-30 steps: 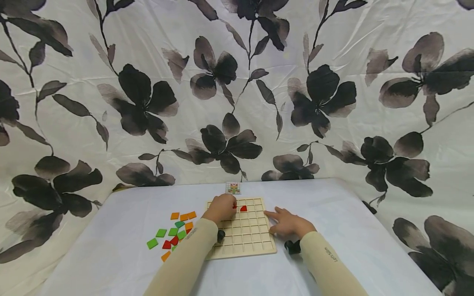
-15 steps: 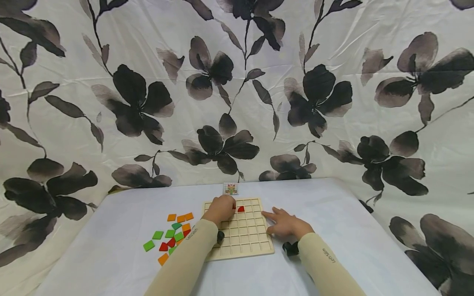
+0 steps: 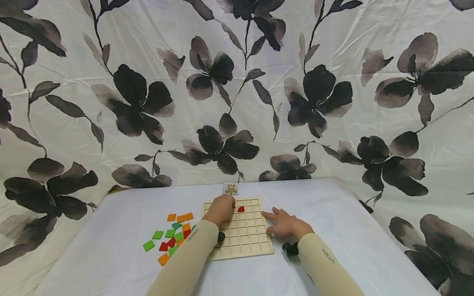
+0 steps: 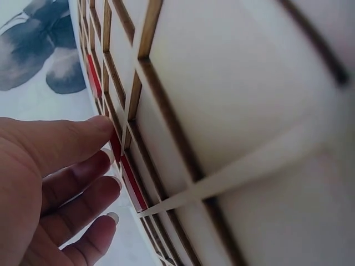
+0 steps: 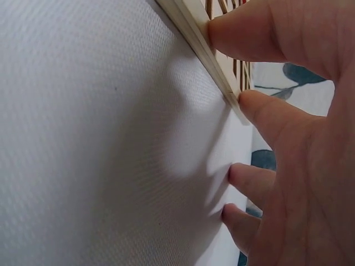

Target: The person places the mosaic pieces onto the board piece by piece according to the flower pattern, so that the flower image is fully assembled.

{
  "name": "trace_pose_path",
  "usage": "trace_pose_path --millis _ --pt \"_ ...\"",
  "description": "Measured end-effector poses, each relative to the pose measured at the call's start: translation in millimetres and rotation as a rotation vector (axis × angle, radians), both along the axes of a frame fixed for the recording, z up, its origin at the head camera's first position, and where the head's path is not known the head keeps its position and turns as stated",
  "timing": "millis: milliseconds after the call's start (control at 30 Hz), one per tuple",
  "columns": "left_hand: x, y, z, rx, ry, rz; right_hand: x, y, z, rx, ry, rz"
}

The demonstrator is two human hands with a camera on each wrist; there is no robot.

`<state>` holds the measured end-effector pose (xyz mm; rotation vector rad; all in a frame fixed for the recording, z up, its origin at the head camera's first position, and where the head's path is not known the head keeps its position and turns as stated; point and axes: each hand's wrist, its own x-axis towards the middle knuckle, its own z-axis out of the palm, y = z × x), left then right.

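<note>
A light wooden board point(image 3: 246, 237) with a raised square grid lies on the white table. My left hand point(image 3: 220, 209) reaches over its far left part. In the left wrist view, its thumb and forefinger tips pinch a red tile point(image 4: 115, 145) low in a cell, the other fingers loosely bent. Other red tiles point(image 4: 133, 183) sit in cells beside it; in the head view one red tile point(image 3: 241, 209) with a rounded corner shows right of the hand. My right hand point(image 3: 288, 224) is spread at the board's right side, thumb and forefinger touching its edge.
Left of the board lie loose orange point(image 3: 163, 259), green point(image 3: 149, 246) and red tiles point(image 3: 163, 246), some partly hidden by the left sleeve. A small card with a coloured grid picture point(image 3: 231, 189) lies behind the board. A flower-patterned cloth point(image 3: 222, 102) hangs behind the table.
The head view has shifted slightly. My left fingertips stay at the same cells, with less red showing beside them now. The right hand holds its place at the board's edge.
</note>
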<state>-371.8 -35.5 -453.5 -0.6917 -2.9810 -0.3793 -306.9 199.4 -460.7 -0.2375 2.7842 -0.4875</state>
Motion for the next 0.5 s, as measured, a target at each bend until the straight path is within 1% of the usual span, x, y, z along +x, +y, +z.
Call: trace_pose_path --millis 100,233,367,433,500 --pt "-0.8 -1.6 -2.2 0.011 -0.018 0.003 0.1 0 -0.5 0.001 0.0 -0.002" --pt "-0.8 -5.6 -3.4 0.043 -0.048 -0.01 0.2 0 -0.8 0.005 -0.004 -0.006" --pt "3.3 -12.9 0.5 0.085 -0.088 -0.01 1.3 1 0.6 0.002 -0.005 -0.008" --pt "6.4 -17.8 3.8 0.089 -0.089 -0.006 2.0 1 1.2 -0.002 -0.005 -0.009" --pt "8.7 -23.2 6.6 0.074 -0.066 -0.003 2.7 0 1.7 0.0 -0.003 -0.011"
